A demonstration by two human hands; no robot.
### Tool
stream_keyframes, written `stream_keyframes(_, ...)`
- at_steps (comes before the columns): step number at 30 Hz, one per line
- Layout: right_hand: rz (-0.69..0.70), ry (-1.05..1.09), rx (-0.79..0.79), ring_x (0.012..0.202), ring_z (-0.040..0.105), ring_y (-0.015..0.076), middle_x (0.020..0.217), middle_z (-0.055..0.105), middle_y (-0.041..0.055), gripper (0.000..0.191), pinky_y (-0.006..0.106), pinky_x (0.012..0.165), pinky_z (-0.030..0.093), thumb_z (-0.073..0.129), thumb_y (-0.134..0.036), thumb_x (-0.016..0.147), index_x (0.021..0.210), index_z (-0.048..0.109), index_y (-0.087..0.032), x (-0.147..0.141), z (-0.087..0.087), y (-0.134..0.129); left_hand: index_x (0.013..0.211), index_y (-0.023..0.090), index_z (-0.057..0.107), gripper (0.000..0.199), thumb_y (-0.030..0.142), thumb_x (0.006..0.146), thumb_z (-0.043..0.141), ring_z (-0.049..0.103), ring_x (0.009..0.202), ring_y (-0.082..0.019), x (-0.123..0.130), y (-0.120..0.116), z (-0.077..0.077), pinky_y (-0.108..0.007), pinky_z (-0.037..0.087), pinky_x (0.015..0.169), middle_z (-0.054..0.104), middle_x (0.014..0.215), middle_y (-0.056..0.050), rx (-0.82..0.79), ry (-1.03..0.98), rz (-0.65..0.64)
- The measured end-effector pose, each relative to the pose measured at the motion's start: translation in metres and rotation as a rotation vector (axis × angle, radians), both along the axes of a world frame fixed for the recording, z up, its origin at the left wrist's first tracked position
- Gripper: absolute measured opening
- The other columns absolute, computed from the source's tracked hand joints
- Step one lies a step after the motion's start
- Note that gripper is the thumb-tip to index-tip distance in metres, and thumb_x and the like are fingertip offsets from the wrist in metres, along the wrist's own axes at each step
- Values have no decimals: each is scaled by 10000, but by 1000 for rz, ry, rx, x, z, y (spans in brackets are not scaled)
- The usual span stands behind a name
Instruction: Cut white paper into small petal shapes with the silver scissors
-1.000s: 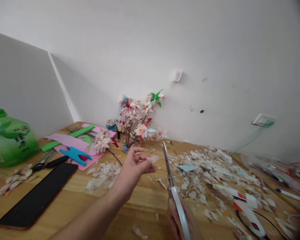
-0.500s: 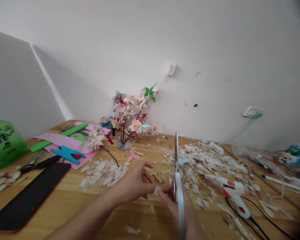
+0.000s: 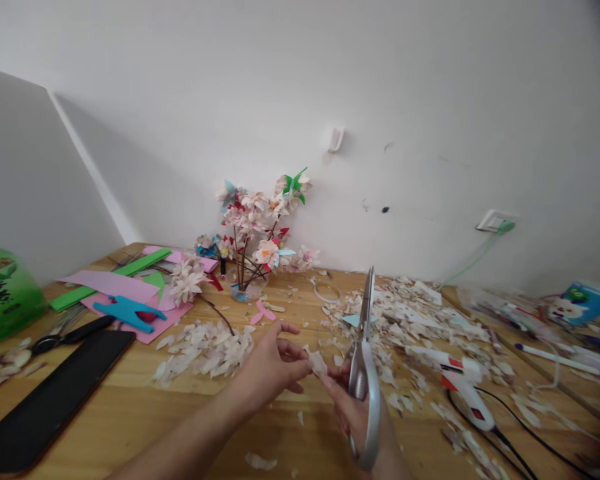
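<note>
Thumb and fingertips of my left hand [image 3: 273, 367] pinch the left edge of a small whitish petal [image 3: 317, 364]. My right hand [image 3: 357, 407] holds the petal's lower right edge between its fingertips. Large silver scissors [image 3: 366, 360] rest in the same right hand, blades pointing up and closed together. A pile of pale petals [image 3: 205, 350] lies left of my left hand. Behind it, a pale flower [image 3: 187, 280] on a brown stem leans across the table. Flowers on brown stems [image 3: 255, 220] stand in a clear container [image 3: 250, 288] near the wall.
Scraps [image 3: 410, 313] cover the right side near a white glue gun [image 3: 467, 387] with a black cord. A black phone-like slab [image 3: 55, 400], coloured paper [image 3: 115, 288], black-handled scissors [image 3: 87, 330] and a green bag [image 3: 7, 293] lie left. A tape ring [image 3: 327, 292] lies behind.
My left fingertips have come onto the petal, which is now raised between both hands. The scissors have turned, showing more of their handles. The view has shifted slightly right.
</note>
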State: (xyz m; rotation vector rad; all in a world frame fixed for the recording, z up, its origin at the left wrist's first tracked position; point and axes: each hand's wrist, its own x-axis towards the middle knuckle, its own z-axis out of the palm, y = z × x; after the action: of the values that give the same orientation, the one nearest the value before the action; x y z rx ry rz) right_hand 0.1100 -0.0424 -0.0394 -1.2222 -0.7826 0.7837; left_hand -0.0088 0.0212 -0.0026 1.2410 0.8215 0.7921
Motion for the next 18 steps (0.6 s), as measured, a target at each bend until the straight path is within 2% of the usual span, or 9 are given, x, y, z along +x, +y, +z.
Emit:
stream_keyframes(4, -10, -8, -1, 358, 471, 87, 599, 618, -32, 361, 187, 289, 259, 718, -421, 570, 738, 469, -220, 4, -7, 0, 853, 192, 410, 413, 163, 541, 678, 549, 532, -114, 0, 3, 4, -257, 488, 490, 584, 582, 43, -24, -32, 36)
stream_keyframes(7, 105, -86, -78, 273, 344, 64, 462, 506, -67, 354, 188, 262, 226, 592, -549, 658, 736, 502, -215, 12, -20, 1, 850, 187, 409, 416, 164, 547, 693, 560, 560, -107, -6, 10, 14, -286, 500, 583, 586, 581, 49, -18, -170, 116)
stream_keyframes(12, 225, -174, -108, 275, 351, 74, 404, 433, -64, 490, 201, 281, 298, 357, -639, 761, 773, 569, -197, 18, -42, 14, 883, 187, 412, 404, 167, 593, 694, 608, 621, -108, -21, 22, 31, -272, 476, 676, 596, 640, 44, 87, -379, 308)
stream_keyframes(15, 282, -253, -94, 353, 426, 68, 518, 510, -46, 473, 208, 350, 377, 327, -572, 824, 850, 566, -165, 13, -51, 21, 890, 196, 404, 396, 202, 614, 688, 628, 615, -113, -28, 26, 37, -250, 472, 644, 593, 661, 54, 153, -429, 391)
stream_keyframes(18, 338, -360, -63, 581, 555, 99, 798, 600, 9, 296, 247, 510, 474, 415, -428, 855, 937, 558, -182, 9, -51, 18, 881, 202, 404, 391, 207, 613, 688, 643, 635, -123, -30, 27, 40, -245, 477, 640, 578, 656, 71, 194, -452, 429)
